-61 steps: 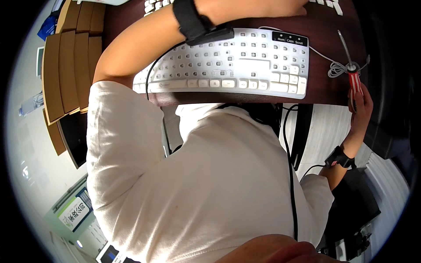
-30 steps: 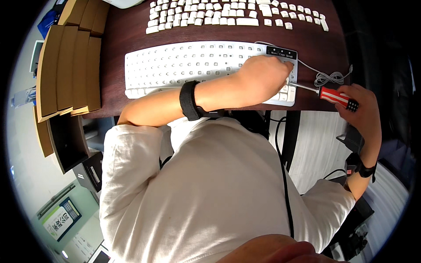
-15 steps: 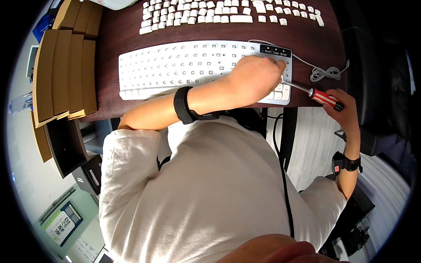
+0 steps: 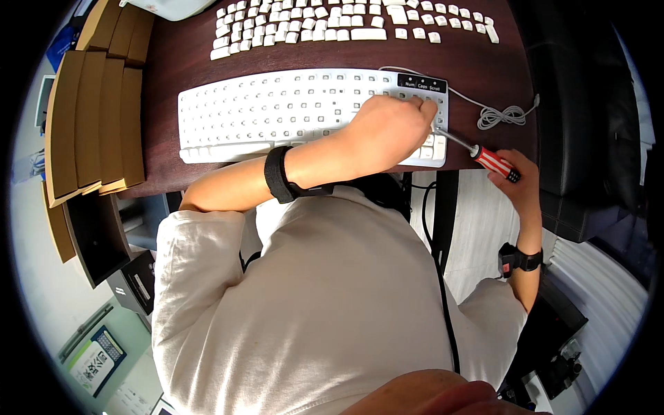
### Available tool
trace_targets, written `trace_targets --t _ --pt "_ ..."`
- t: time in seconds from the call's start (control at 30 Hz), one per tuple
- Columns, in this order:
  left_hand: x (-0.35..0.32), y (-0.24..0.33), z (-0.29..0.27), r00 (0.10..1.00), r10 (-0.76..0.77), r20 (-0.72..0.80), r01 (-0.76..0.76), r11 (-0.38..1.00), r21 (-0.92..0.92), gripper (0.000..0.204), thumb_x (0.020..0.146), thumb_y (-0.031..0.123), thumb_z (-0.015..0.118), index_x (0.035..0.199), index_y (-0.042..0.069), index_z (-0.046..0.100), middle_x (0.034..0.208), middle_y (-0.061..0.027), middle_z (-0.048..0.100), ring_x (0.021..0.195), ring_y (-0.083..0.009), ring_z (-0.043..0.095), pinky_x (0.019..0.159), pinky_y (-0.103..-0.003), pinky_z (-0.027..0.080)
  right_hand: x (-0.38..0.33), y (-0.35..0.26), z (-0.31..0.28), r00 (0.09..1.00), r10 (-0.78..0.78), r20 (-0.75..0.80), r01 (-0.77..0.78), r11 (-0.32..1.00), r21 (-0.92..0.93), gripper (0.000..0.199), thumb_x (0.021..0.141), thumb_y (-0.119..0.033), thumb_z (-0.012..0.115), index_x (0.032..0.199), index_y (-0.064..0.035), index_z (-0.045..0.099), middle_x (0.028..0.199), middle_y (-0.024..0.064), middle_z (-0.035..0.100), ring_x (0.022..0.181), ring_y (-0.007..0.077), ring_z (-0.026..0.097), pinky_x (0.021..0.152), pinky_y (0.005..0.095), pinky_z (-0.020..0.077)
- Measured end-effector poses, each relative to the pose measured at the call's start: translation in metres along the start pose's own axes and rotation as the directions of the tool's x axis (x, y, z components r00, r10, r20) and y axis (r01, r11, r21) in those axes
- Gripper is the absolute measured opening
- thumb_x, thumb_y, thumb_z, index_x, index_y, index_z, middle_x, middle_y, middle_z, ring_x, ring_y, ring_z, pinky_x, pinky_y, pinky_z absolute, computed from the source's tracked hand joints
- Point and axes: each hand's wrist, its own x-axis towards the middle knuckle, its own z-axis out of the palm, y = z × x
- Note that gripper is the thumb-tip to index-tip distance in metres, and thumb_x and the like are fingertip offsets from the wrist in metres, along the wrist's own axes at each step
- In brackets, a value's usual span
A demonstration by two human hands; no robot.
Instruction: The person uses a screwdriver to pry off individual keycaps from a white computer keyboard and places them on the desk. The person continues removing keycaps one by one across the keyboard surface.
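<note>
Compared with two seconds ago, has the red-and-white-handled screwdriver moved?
Yes, leftward. Judged against the white keyboard, the screwdriver was clear of the right end; now its shaft reaches over the number pad.

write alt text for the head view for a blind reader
Right hand holds a red-and-white screwdriver, its tip at the number pad of a white keyboard with most keys off; the left hand is over that pad. Loose white keycaps lie in rows beyond on a dark brown desk, with a coiled cable at right.
</note>
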Motion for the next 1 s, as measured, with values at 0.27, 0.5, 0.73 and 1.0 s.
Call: trace_targets --t 0.27,0.5,0.73,1.0 --pt "0.0 -0.004 0.003 1.0 0.015 -0.014 -0.015 1.0 0.005 0.019 0.097 0.02 0.057 0.091 0.003 0.053 0.075 -0.0135 0.061 0.07 -0.0352 0.065 0.061 -0.045 0.052 -0.011 -0.002 0.01 0.997 0.01 -0.082 -0.012 1.0 -0.017 0.034 0.075 -0.012 0.081 0.104 0.0006 0.068 0.083 0.0084 0.063 0.072 0.018 0.059 0.067 0.0283 0.0458" --pt "0.005 -0.004 -0.011 0.997 0.007 0.076 -0.006 1.0 -0.026 0.02 0.097 0.022 0.056 0.094 0.003 0.055 0.074 -0.0154 0.063 0.071 -0.0372 0.064 0.061 -0.046 0.051 -0.017 0.026 0.006 0.978 0.052 -0.204 -0.044 0.998 0.042 0.031 0.079 -0.009 0.079 0.106 0.0008 0.068 0.092 0.0085 0.068 0.081 0.0154 0.063 0.074 0.0267 0.0486" --pt "0.047 0.002 -0.067 0.974 0.037 0.221 -0.004 0.989 -0.146 0.023 0.097 0.024 0.058 0.096 0.001 0.061 0.073 -0.0168 0.064 0.073 -0.0359 0.064 0.069 -0.046 0.051 -0.002 0.041 0.011 0.873 0.279 -0.4 -0.071 0.884 0.463 0.032 0.088 -0.009 0.072 0.118 0.0026 0.067 0.088 0.0055 0.068 0.068 0.0088 0.058 0.058 0.0225 0.0451" --pt "0.128 -0.025 -0.072 0.982 0.104 0.157 -0.14 0.961 0.238 0.024 0.094 0.027 0.061 0.101 0.006 0.069 0.081 -0.0144 0.07 0.08 -0.0335 0.068 0.074 -0.044 0.054 0.026 0.036 0.021 0.839 0.267 -0.474 0.047 0.832 0.553 0.033 0.09 -0.01 0.071 0.12 0.0041 0.066 0.084 0.0035 0.065 0.061 0.0051 0.051 0.052 0.0202 0.0382"
